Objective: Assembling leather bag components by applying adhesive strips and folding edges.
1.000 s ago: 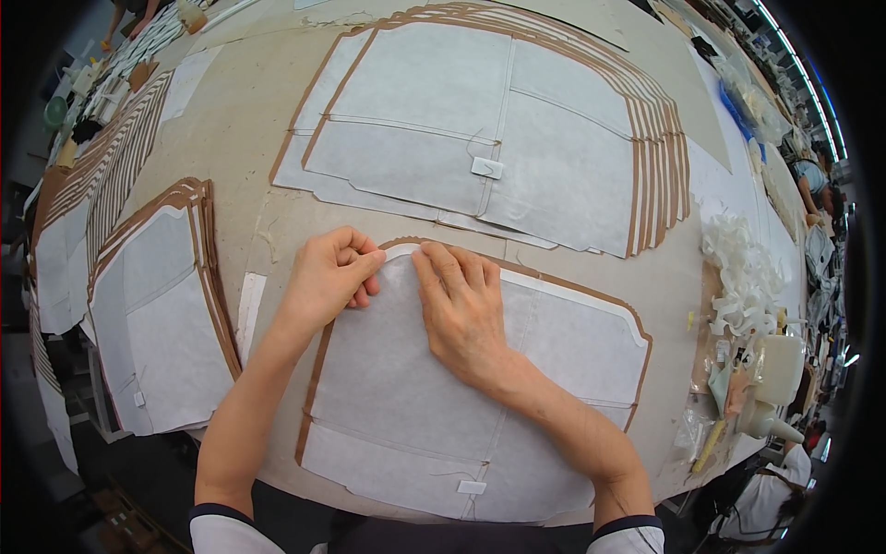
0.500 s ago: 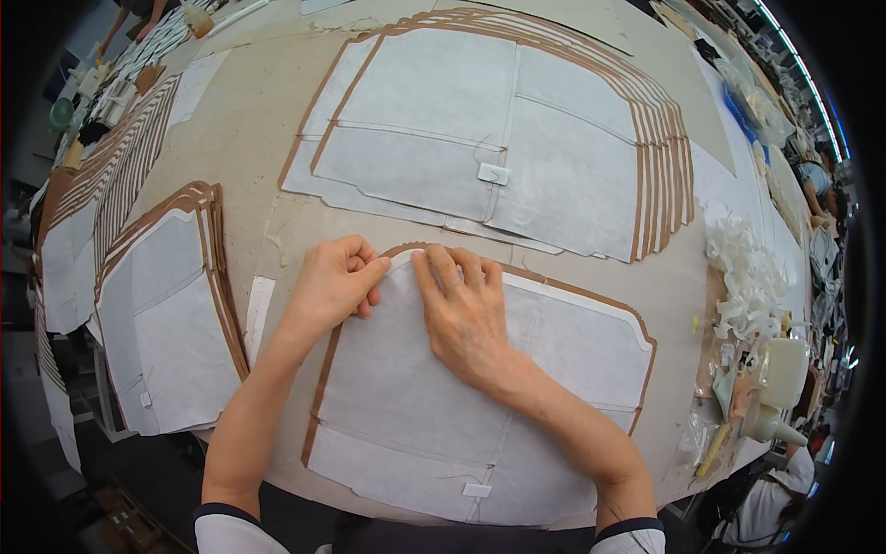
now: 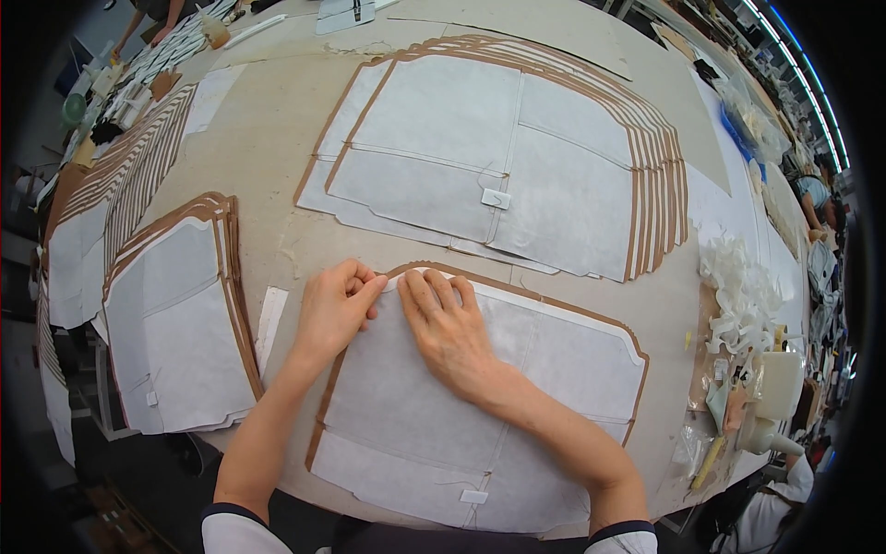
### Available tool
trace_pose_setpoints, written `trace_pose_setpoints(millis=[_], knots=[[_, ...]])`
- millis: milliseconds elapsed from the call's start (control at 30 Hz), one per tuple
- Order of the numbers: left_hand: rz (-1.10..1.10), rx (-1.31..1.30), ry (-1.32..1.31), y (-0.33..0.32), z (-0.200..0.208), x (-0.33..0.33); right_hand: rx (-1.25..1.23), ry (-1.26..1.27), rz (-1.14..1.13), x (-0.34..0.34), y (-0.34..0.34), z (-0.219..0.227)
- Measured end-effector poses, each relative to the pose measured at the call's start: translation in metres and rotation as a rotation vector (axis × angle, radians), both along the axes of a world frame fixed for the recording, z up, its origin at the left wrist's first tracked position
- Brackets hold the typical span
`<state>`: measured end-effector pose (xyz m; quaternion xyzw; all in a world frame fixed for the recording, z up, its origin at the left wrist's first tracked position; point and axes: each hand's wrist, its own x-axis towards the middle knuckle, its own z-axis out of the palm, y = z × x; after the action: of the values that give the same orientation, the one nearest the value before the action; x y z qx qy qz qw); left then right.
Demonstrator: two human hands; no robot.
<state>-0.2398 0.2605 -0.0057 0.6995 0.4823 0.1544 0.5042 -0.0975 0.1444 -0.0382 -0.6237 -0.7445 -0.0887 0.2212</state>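
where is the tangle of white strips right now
In the head view, the tangle of white strips lies on the table's right, past the brown-edged panel under the right hand, just above the white bottle.

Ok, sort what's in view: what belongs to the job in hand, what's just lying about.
Job in hand:
brown-edged panel
white edge strip
left hand, pinching at the edge
right hand, resting on the panel
probably also fanned stack, pile at left

Seemingly lying about:
white bottle
yellow stick
clear plastic
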Motion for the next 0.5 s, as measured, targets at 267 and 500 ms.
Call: trace_pose_setpoints(millis=[267, 500], knots=[[0.026, -0.016, 0.007, -0.001, 0.003, 0.0, -0.023, -0.031, -0.012, -0.004, -0.003, 0.002], [0.054, 0.006, 0.004, -0.004, 0.005, 0.0, -0.06, -0.052, -0.011, -0.011, -0.002, 0.007]])
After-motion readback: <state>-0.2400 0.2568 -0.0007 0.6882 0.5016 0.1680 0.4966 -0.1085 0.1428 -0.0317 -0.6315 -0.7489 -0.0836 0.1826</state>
